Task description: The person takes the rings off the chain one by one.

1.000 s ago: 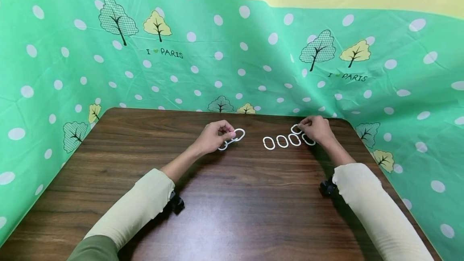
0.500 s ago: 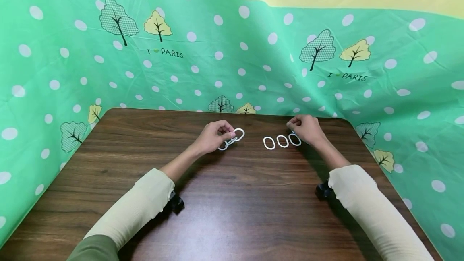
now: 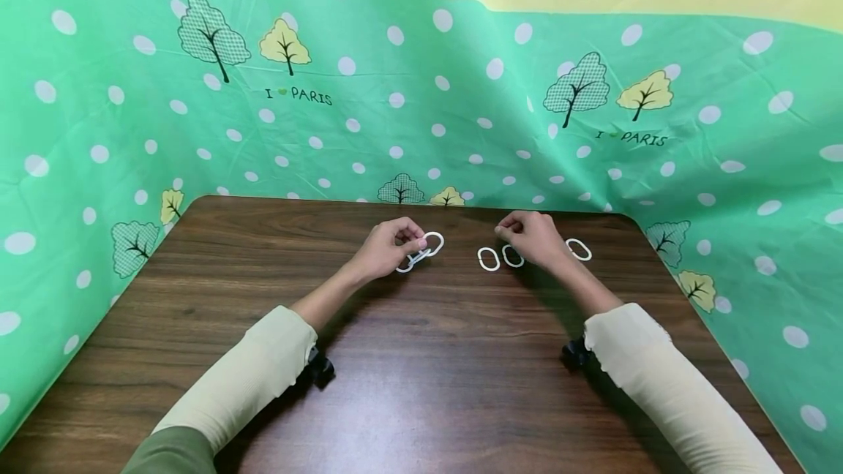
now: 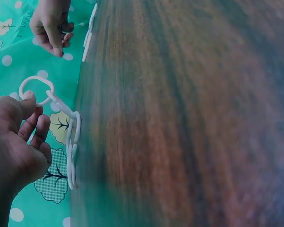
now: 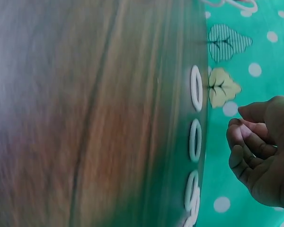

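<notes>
My left hand [image 3: 390, 249] pinches a white oval chain link [image 4: 34, 77] between thumb and fingers. More white links [image 4: 70, 163] joined to it hang down to the tabletop, as the left wrist view shows. My right hand [image 3: 535, 238] is above a row of loose white links at the back right, fingers loosely curled. In the right wrist view a gap shows between that hand's thumb and forefinger, with nothing held. Below it lie a loose link [image 5: 193, 90] and a second loose link [image 5: 192, 142]. Others further along partly overlap.
A brown wood-grain table [image 3: 421, 357] spreads in front of me. Behind it hangs a green polka-dot cloth [image 3: 369, 137] with tree prints. Another white link [image 3: 588, 249] lies to the right of my right forearm.
My right hand has moved left along the row of links, uncovering a link at the right and covering some others. The left hand has stayed in place with its chain.
</notes>
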{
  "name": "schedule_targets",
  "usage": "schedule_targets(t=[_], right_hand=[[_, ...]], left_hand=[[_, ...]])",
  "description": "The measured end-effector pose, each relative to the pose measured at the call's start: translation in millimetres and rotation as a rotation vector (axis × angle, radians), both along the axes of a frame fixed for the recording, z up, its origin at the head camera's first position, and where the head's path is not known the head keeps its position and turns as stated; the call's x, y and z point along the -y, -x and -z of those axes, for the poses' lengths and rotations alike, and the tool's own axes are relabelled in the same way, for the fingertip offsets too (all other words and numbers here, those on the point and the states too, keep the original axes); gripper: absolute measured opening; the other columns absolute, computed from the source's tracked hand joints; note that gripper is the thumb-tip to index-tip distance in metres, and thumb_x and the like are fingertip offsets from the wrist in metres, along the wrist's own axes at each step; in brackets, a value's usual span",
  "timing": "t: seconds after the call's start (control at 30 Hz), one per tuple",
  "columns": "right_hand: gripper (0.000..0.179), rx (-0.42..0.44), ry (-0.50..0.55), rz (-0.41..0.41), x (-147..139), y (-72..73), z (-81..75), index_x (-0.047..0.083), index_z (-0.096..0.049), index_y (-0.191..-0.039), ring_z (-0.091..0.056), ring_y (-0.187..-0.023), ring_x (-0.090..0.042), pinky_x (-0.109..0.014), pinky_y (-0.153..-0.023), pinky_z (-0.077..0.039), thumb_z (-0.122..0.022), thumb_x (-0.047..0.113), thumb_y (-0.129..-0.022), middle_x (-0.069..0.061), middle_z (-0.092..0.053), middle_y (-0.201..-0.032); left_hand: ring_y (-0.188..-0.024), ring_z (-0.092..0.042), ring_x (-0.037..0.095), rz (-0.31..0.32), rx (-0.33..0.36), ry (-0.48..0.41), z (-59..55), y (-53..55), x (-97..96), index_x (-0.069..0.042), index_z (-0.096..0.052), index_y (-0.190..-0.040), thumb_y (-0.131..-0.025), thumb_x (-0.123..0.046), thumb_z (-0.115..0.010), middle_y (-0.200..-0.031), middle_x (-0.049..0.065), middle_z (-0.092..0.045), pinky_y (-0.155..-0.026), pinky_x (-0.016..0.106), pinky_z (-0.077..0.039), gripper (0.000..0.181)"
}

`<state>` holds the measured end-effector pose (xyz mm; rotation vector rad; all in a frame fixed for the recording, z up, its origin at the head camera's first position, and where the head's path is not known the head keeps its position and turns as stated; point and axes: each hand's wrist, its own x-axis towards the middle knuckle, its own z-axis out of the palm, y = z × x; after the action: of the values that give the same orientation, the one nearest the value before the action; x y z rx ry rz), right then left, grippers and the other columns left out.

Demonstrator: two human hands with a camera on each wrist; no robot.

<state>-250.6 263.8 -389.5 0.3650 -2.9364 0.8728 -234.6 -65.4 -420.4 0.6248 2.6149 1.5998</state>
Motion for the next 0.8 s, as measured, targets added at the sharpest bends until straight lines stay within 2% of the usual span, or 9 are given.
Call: schedule_targets(t=[0.3,0.63,0.8], right_hand=[[0.02,0.0,0.017,-0.06,27,-6.9,3.5,0.007,-0.084,-0.114,-0.077,-0.091,-0.024,-0.035,-0.079,-0.056,-0.074,0.023,-0.11,-0.011,-0.085,-0.102],[0.017,-0.01,0.012,-0.101,51,-17.4,3.2,0.009,-0.084,-0.113,-0.076,-0.089,-0.019,-0.037,-0.083,-0.058,-0.075,0.023,-0.109,-0.007,-0.085,-0.099],[0.017,0.009,0.053,-0.128,61,-22.5,1.6,0.009,-0.084,-0.115,-0.074,-0.082,-0.016,-0.034,-0.08,-0.058,-0.076,0.022,-0.109,-0.007,-0.085,-0.1]], left_hand=[[-0.094,-0.071,0.019,0.003,0.0,0.006,-1.3,1.1,1.0,-0.005,-0.077,-0.113,-0.106,-0.015,-0.08,-0.103,0.01,-0.079,-0.086,0.027,-0.055,0.012],[-0.098,-0.072,0.021,0.001,0.005,0.012,-2.5,0.8,1.7,-0.005,-0.077,-0.114,-0.106,-0.014,-0.079,-0.106,0.011,-0.08,-0.09,0.03,-0.056,0.012],[-0.097,-0.072,0.022,0.004,0.013,0.001,-3.1,0.6,0.1,-0.004,-0.076,-0.113,-0.107,-0.012,-0.079,-0.105,0.012,-0.08,-0.089,0.03,-0.056,0.01]])
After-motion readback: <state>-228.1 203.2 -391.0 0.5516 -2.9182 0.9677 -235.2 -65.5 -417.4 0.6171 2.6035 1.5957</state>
